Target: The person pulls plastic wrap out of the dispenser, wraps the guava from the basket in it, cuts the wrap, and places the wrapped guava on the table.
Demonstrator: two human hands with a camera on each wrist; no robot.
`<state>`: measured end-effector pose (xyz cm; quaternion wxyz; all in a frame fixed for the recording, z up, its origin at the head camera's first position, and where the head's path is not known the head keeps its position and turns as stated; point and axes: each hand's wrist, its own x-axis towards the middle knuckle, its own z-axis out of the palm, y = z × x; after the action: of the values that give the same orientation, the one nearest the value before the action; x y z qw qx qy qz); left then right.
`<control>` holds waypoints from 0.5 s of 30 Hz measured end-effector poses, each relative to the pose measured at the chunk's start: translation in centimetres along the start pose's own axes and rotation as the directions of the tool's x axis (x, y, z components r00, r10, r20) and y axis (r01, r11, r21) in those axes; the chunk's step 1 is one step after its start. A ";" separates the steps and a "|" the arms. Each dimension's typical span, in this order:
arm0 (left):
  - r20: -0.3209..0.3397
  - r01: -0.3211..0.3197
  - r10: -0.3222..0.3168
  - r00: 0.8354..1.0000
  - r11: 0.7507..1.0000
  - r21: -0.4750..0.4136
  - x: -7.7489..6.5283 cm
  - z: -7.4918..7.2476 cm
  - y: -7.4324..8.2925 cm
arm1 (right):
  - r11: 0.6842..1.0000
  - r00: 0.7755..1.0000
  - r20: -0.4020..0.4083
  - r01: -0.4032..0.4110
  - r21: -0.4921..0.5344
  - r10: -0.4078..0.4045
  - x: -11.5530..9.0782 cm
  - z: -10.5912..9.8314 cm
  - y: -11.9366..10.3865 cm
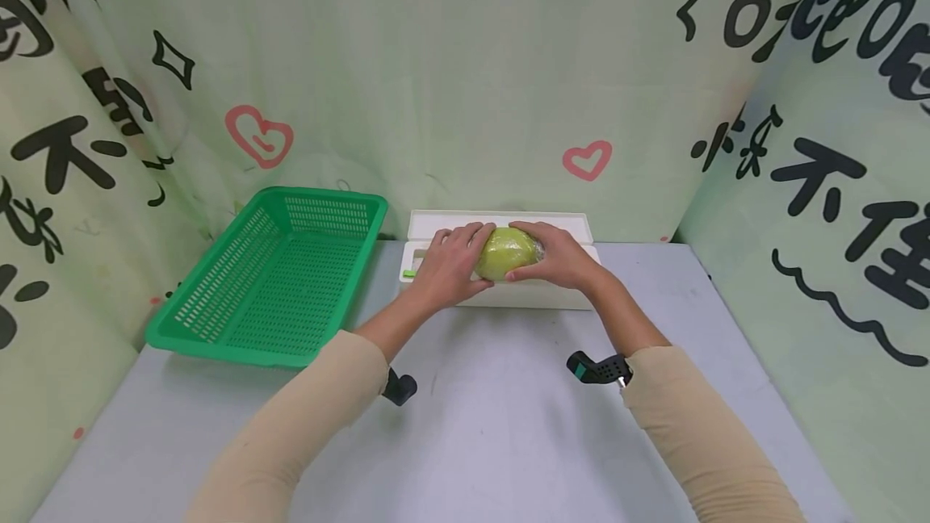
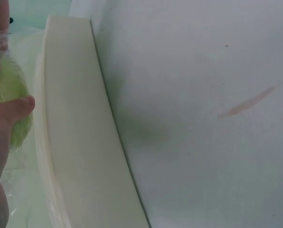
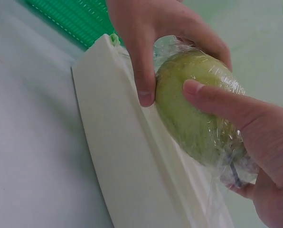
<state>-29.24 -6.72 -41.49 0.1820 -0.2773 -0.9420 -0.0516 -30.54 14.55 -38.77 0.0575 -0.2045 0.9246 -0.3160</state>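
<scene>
A green pear (image 1: 501, 255) covered in clear plastic wrap (image 3: 239, 90) is held between both hands above a long white cling film box (image 1: 526, 295). My left hand (image 1: 450, 266) grips its left end, and my right hand (image 1: 558, 258) clasps the right end. In the right wrist view, the right thumb presses on the pear's side, and a dark stem (image 3: 235, 172) shows through bunched film. The box's white lid (image 1: 501, 224) stands raised behind. A small green piece (image 1: 409, 274) sits at the box's left end.
A green plastic basket (image 1: 291, 361) with slotted walls stands on the left of the white table (image 1: 479, 426). Pale curtains (image 1: 465, 87) with painted hearts and black lettering enclose the back and sides. Both wrists wear black straps (image 1: 601, 370).
</scene>
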 end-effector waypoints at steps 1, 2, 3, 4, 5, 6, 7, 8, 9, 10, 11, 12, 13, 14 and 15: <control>-0.001 -0.004 0.004 1.000 1.000 -0.009 0.1 0.0 0.0 | 1.000 1.000 -0.003 -0.001 0.003 0.001 0.0 0.0 0.0; -0.002 -0.008 0.008 1.000 1.000 -0.012 0.1 -0.1 -0.1 | 1.000 1.000 -0.007 -0.001 0.003 0.001 0.0 0.0 0.0; -0.003 -0.012 0.012 1.000 1.000 -0.021 0.2 -0.1 -0.2 | 1.000 1.000 -0.012 -0.001 0.003 0.001 -0.1 0.1 0.1; -0.002 -0.015 0.015 1.000 1.000 -0.023 0.3 -0.2 -0.2 | 1.000 1.000 -0.018 0.000 0.005 0.000 -0.1 0.1 0.1; 0.001 -0.018 0.018 1.000 0.999 -0.028 0.4 -0.2 -0.3 | 1.000 1.000 -0.026 0.003 0.002 -0.003 -0.1 0.2 0.2; 0.004 -0.021 0.021 1.000 0.999 -0.033 0.5 -0.2 -0.3 | 1.000 0.999 -0.035 0.008 0.001 -0.008 -0.2 0.3 0.3; 0.010 -0.023 0.023 1.000 0.999 -0.039 0.6 -0.2 -0.4 | 1.000 0.999 -0.043 0.012 -0.002 -0.012 -0.2 0.3 0.4; 0.017 -0.025 0.026 1.000 0.999 -0.046 0.7 -0.2 -0.4 | 1.000 0.998 -0.053 0.015 -0.012 -0.016 -0.3 0.4 0.5; 0.027 -0.027 0.028 0.999 0.998 -0.054 0.8 -0.2 -0.5 | 1.000 0.998 -0.065 0.020 -0.022 -0.022 -0.3 0.5 0.6; 0.038 -0.028 0.030 0.999 0.998 -0.062 0.8 -0.2 -0.5 | 0.999 0.997 -0.078 0.027 -0.030 -0.029 -0.4 0.6 0.6; 0.050 -0.027 0.031 0.998 0.997 -0.073 0.9 -0.2 -0.6 | 0.998 0.995 -0.091 0.037 -0.043 -0.040 -0.5 0.7 0.7; 0.061 -0.024 0.029 0.998 0.996 -0.083 0.9 -0.2 -0.6 | 0.997 0.993 -0.107 0.046 -0.055 -0.051 -0.6 0.8 0.8; 0.074 -0.020 0.027 0.997 0.996 -0.091 1.0 -0.2 -0.7 | 0.996 0.990 -0.125 0.056 -0.070 -0.065 -0.7 0.9 0.8; 0.085 -0.016 0.024 0.996 0.995 -0.102 1.0 -0.1 -0.7 | 0.994 0.986 -0.143 0.070 -0.086 -0.082 -0.8 1.1 0.9; 0.096 -0.010 0.020 0.995 0.994 -0.110 1.0 -0.1 -0.8 | 0.991 0.982 -0.161 0.084 -0.101 -0.099 -0.9 1.3 0.9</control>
<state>-30.46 -6.90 -41.01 0.1208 -0.2961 -0.9434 -0.0881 -29.76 14.87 -40.34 -0.0439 -0.2223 0.9296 -0.2907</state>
